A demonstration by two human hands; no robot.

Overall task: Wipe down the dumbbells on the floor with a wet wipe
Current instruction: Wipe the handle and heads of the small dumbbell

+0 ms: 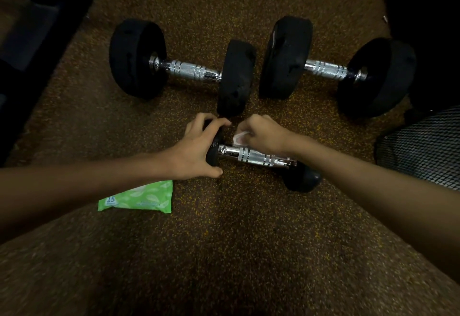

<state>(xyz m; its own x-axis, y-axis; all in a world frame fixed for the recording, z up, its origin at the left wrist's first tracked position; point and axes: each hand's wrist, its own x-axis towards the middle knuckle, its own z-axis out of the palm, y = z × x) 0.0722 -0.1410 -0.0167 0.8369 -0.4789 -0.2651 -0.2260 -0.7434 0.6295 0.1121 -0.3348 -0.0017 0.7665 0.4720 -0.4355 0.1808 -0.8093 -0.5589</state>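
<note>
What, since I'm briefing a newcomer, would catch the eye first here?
The left hand grips one black end of the small dumbbell at the centre, while the right hand pinches a white wet wipe at its chrome handle. Beyond them the left large dumbbell and the right large dumbbell lie side by side; a green wipe pack lies by the left forearm.

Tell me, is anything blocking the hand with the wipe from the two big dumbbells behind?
Nothing visible. The right hand holds the wipe at the small dumbbell's handle; only floor separates it from both big dumbbells.
</note>
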